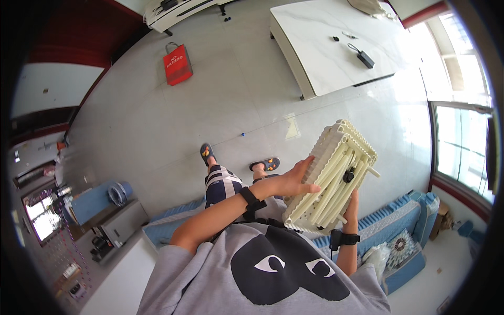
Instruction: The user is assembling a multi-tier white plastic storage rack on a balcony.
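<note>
Before my chest I hold a bundle of cream plastic rack parts (331, 194), tilted up to the right. Several trays with scalloped rims look nested together, and long cream tubes (336, 181) lie inside the front one. Among the tubes sits a small black part (348, 175) that looks like a caster. My left hand (298, 181) grips the bundle's left side, its thumb over the rim and its fingers along the outer wall. On the lower right side my right hand (352, 210) holds the edge, most of its fingers hidden behind the trays.
A white marble-look table (325, 52) stands ahead, carrying a dark box with a strap (361, 55). On the grey tiled floor (231, 89) is a red paper bag (178, 65). Behind me runs a blue sofa (388, 220) with a patterned cushion (401, 247). Windows (464, 142) line the right.
</note>
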The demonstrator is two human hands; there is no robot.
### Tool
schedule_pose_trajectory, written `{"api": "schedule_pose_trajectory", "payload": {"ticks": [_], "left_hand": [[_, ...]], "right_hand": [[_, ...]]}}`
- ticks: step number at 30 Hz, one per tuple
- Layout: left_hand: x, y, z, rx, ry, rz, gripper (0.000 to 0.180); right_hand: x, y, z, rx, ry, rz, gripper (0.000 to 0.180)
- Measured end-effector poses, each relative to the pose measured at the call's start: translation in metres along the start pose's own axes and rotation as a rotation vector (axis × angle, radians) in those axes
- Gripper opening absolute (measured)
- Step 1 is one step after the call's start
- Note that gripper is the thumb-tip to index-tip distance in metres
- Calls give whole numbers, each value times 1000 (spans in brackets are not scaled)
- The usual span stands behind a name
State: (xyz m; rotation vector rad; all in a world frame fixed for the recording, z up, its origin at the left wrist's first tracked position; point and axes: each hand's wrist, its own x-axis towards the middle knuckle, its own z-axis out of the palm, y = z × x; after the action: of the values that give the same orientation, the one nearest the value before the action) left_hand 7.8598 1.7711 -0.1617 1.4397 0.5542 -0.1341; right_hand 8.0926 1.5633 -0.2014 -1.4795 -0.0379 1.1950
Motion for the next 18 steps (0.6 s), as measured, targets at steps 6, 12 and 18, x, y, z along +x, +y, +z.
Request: {"api": "schedule_pose_trajectory", "payload": {"ticks": [6,12,18], "left_hand": [[17,-41,21,-329,159,130,106],[9,-12,27,-400,202,150,105],[26,-29,42,-427,264,201,102]], "right_hand": [[45,2,-10,-61,-106,44,58],[41,-45,16,-92,-167,-59,60],[66,-60,6,-287,-140,-80,72]]}}
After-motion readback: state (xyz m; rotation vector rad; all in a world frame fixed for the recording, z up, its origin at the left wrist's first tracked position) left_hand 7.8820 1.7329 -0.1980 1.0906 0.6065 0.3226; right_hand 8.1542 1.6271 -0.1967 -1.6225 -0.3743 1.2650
